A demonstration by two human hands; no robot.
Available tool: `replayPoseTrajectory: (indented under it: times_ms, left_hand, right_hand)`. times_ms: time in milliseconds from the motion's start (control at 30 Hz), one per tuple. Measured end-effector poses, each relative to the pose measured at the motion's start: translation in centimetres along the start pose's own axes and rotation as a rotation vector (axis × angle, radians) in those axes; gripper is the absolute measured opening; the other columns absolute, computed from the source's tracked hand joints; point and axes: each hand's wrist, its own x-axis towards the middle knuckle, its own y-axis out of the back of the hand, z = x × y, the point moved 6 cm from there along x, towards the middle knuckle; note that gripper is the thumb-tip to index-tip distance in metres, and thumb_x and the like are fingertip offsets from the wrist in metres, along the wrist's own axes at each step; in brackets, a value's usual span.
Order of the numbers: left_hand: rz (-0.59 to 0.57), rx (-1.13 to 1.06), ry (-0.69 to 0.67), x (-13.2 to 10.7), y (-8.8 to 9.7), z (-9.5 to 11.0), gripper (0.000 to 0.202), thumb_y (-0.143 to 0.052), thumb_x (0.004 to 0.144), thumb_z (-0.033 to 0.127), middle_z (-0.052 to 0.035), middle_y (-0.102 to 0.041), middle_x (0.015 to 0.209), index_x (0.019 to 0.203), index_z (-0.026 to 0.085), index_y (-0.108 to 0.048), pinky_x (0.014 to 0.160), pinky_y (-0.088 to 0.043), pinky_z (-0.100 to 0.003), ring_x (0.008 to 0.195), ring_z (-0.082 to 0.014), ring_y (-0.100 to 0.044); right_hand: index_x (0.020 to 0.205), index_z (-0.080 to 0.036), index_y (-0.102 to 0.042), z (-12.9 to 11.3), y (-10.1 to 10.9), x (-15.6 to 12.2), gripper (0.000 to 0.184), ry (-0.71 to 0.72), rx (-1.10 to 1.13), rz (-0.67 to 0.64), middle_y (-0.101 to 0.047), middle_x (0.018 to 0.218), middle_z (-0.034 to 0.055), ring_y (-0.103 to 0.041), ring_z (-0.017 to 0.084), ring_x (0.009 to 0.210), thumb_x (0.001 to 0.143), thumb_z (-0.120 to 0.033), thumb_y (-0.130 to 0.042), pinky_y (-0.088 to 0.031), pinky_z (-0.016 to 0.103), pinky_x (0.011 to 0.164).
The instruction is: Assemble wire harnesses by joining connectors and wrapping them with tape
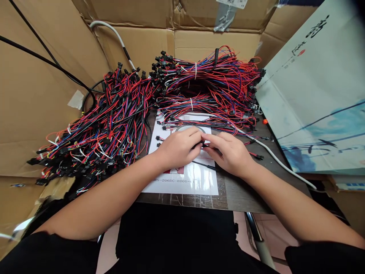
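We judge we are mid-join: our left hand (178,146) and right hand (230,152) pinch a small black connector (203,144) between meeting fingertips over the white sheet (196,179), near the wire bundles (114,118), so pressing straight together seems next.

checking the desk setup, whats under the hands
A white printed sheet lies on the dark table under both hands. They cover its middle; only a partial code shows.

A small assembly workshop: heaps of red, blue and black wire harnesses (114,114) cover the dark worktable (239,190), cardboard cartons (34,95) wall it in, and a printed work sheet (196,179) lies flat
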Motion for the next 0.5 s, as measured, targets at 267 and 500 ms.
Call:
replayPoseTrajectory:
  times_ms: [267,500]
  left_hand:
    - [0.017,0.03,-0.037,0.15,-0.04,-0.21,0.021,-0.043,0.099,0.025,-0.0045,-0.063,0.103,0.106,0.02,-0.062,0.078,-0.05,-0.026,0.092,-0.0148,-0.062]
    - [0.029,0.141,-0.06,0.36,-0.23,-0.07,0.02,-0.043,0.098,0.026,-0.004,-0.064,0.1,0.1,0.019,-0.062,0.071,-0.047,-0.027,0.085,-0.0148,-0.061]
  right_hand:
    - [0.107,-0.017,-0.056,0.49,-0.12,0.1,0.014,-0.051,-0.156,0.006,-0.064,0.082,0.0065,-0.053,0.019,0.071,0.094,-0.018,-0.057,-0.046,0.031,0.065]
    - [0.103,-0.018,-0.056,1.0,-0.39,0.38,0.013,-0.174,-0.134,-0.019,-0.066,0.081,0.0043,-0.057,0.02,0.076,0.091,-0.017,-0.061,-0.046,0.03,0.069]
